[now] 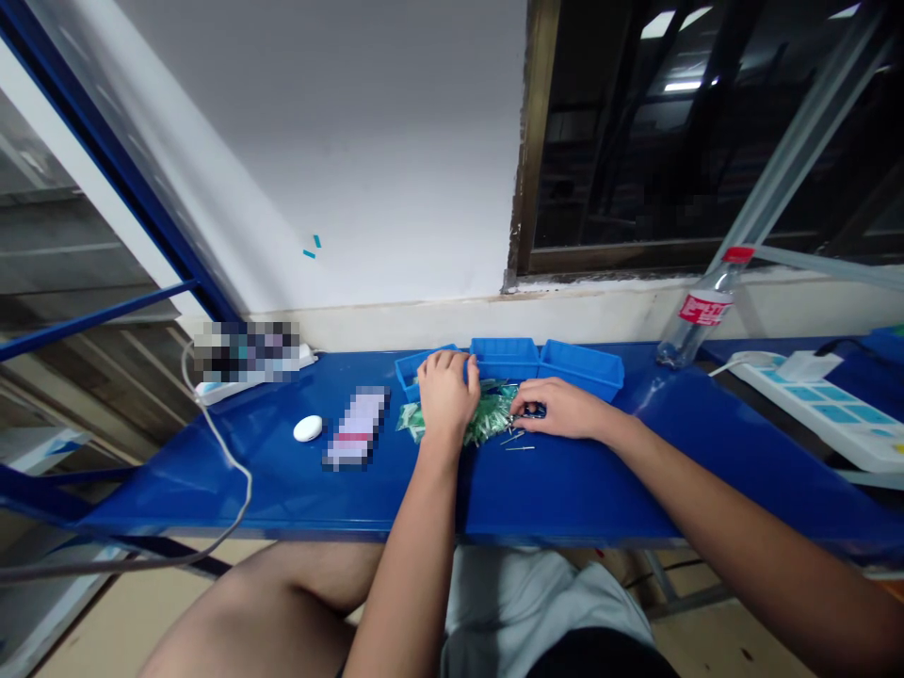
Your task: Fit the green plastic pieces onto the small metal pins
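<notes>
Head view: a pile (492, 414) of small green and silvery pieces lies on the blue table (565, 494). Left hand (447, 391), loosely curved, covers its left part; right hand (557, 409), fingers bent, meets its right edge; whether either grips anything, I cannot tell. Blue bins (504, 358) stand behind the pile.

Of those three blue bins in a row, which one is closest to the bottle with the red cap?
The rightmost bin, just beyond the right hand; the middle bin and left bin both sit farther from the bottle.
</notes>
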`<control>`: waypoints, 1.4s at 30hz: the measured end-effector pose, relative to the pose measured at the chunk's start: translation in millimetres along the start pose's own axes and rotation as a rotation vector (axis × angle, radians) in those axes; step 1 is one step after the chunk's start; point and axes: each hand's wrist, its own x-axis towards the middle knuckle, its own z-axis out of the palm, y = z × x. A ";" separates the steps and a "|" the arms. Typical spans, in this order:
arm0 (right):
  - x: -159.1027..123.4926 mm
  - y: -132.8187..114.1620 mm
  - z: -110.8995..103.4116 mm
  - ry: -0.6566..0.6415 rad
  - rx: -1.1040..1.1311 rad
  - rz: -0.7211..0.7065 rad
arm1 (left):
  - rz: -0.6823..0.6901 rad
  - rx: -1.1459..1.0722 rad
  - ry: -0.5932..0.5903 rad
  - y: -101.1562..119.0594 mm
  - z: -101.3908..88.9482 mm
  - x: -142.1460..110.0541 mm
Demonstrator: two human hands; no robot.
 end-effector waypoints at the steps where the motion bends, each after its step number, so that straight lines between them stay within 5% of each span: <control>1: 0.2 0.5 -0.2 -0.008 -0.010 -0.001 | 0.013 -0.017 -0.010 1.8 -0.1 -0.3; 12: -0.2 5.3 -1.2 0.081 0.023 0.087 | 0.150 -0.182 -0.118 8.2 4.6 -3.0; 25: 5.5 -6.1 1.8 0.637 0.217 0.263 | 0.143 -0.371 -0.310 15.0 7.6 -7.0; 30: 7.6 -3.8 8.4 0.668 0.320 0.297 | 0.061 -0.492 -0.263 13.5 9.1 -6.2; 37: 8.1 -6.5 9.7 0.505 0.280 0.212 | 0.057 -0.604 -0.261 20.1 4.0 -6.1; 42: 6.6 -11.1 8.1 0.592 0.175 0.264 | -0.033 -0.538 -0.305 23.8 0.0 -7.4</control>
